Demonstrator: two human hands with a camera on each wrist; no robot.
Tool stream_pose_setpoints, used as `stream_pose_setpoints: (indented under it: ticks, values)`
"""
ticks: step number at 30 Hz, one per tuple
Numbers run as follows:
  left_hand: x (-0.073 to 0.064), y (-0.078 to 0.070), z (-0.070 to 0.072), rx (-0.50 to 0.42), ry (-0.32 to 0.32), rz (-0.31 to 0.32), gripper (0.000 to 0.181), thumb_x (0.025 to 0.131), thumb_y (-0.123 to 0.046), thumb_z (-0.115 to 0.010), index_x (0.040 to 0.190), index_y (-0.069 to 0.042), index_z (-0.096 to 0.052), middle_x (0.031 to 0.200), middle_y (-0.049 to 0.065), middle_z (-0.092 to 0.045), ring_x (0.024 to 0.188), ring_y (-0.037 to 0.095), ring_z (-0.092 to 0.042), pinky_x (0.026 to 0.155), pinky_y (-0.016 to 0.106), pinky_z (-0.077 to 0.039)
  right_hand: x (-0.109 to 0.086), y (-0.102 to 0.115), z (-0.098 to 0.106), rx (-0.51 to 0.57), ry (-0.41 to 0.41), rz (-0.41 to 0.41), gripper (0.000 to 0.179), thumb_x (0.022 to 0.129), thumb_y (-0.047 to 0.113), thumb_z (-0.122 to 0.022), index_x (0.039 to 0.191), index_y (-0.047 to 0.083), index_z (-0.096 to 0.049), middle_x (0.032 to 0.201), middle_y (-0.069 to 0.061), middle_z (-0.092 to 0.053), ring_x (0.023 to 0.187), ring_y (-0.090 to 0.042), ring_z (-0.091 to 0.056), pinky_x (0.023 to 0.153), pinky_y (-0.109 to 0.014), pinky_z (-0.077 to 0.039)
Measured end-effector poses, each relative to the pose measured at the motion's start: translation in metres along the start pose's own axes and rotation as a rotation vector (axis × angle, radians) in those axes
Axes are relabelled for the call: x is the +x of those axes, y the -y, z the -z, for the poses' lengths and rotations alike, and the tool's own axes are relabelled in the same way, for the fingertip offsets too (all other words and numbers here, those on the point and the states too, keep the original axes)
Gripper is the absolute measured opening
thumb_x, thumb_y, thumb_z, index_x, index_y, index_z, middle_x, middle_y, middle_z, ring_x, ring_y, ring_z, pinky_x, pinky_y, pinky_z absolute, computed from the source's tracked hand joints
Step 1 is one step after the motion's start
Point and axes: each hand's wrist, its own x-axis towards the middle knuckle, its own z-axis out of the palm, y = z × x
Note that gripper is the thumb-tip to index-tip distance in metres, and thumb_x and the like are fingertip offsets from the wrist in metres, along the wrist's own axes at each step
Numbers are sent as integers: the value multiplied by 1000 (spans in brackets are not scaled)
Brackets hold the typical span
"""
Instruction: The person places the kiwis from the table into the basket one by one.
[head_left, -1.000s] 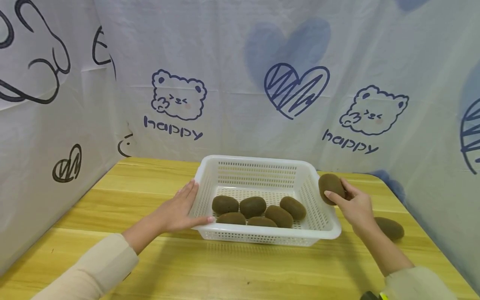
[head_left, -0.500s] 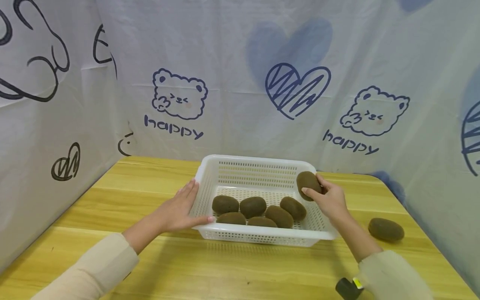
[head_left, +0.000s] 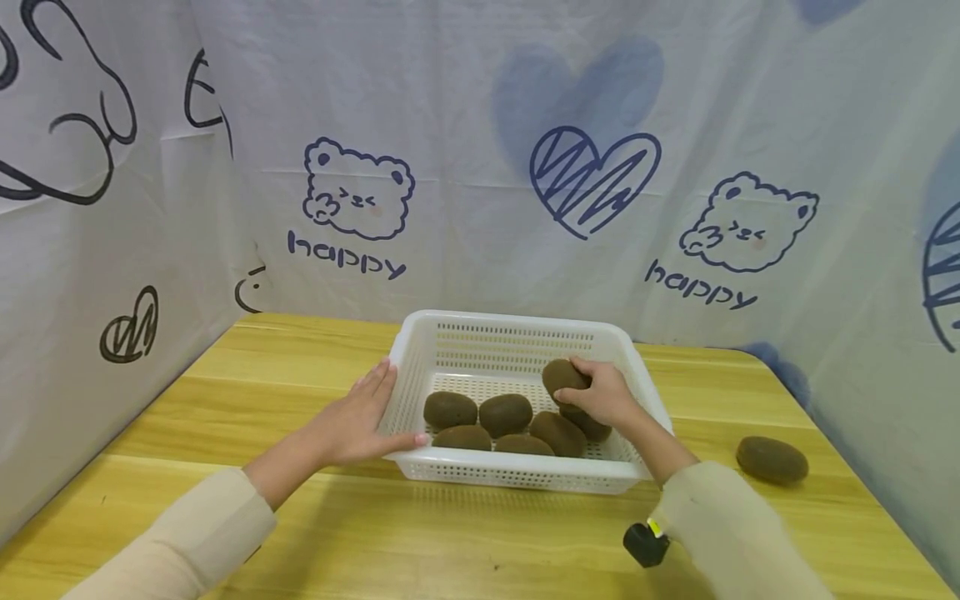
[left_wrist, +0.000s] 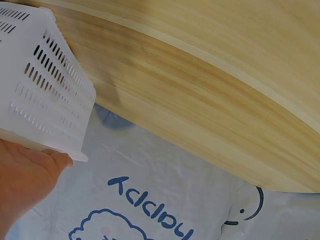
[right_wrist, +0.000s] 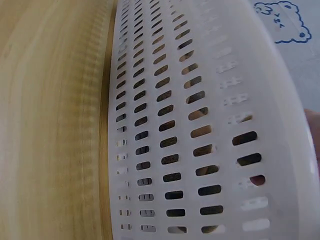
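Observation:
A white plastic basket point(head_left: 517, 319) with slotted walls stands on the table, several brown kiwis point(head_left: 506, 414) lying at its near side. Inside it, my right hand point(head_left: 606, 392) holds another kiwi point(head_left: 561, 379) between thumb and fingers, close above the kiwi at the right end of the group point(head_left: 596, 429). My left hand point(head_left: 360, 423) rests on the basket's near left corner, fingers extended along the outside and thumb along the front rim. In the left wrist view that hand point(left_wrist: 30, 175) touches the rim. The basket wall point(right_wrist: 205, 95) hides most of the right hand's work in the right wrist view.
One more kiwi point(head_left: 772, 460) lies on the wooden table point(head_left: 420, 542) to the right of the basket. A white curtain point(head_left: 465, 233) with drawn bears and hearts hangs behind the table and along its sides. A small black device point(head_left: 647, 543) hangs at the right sleeve.
My right hand has carried the held kiwi leftward over the basket's right rim and down among the others. The left hand and basket have stayed in place.

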Motion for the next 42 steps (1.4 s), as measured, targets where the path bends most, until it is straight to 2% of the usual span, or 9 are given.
stream_pose_setpoints:
  ticks: [6, 13, 22, 32, 42]
  values:
    - [-1, 0, 0, -1, 2, 3, 106, 80, -65, -52, 146, 7, -11, 154, 24, -5, 141, 41, -14, 114, 53, -20, 9, 4, -10, -95, 70, 74, 60, 82, 11, -65, 131, -13, -42, 134, -29, -46, 123, -42, -45, 102, -48, -41]
    - [-1, -2, 0, -3, 9, -1, 106, 80, -65, -52, 146, 8, -10, 154, 24, -4, 141, 42, -14, 114, 52, -20, 13, 5, -14, -118, 71, 58, 48, 86, 9, -61, 129, -10, -48, 132, -25, -50, 126, -40, -44, 105, -47, -39]
    - [1, -1, 0, -6, -8, -12, 106, 80, -64, -54, 145, 8, -12, 153, 25, -6, 140, 43, -15, 113, 54, -21, 7, 2, -7, -131, 4, 51, 42, 88, 10, -59, 125, -7, -54, 126, -26, -55, 116, -43, -52, 94, -47, -48]
    - [1, -1, 0, -12, -3, -8, 106, 80, -64, -54, 145, 8, -11, 153, 25, -5, 141, 41, -14, 115, 52, -20, -8, -8, 10, -65, -148, 113, 37, 86, 7, -58, 119, -9, -57, 119, -27, -59, 111, -43, -56, 95, -50, -47]
    - [1, 0, 0, -7, -3, 2, 106, 80, -64, -54, 145, 8, -11, 154, 25, -5, 141, 40, -14, 115, 51, -19, -22, -23, 31, -6, -262, 19, 38, 89, 10, -57, 121, -9, -55, 120, -31, -57, 112, -43, -55, 97, -49, -45]
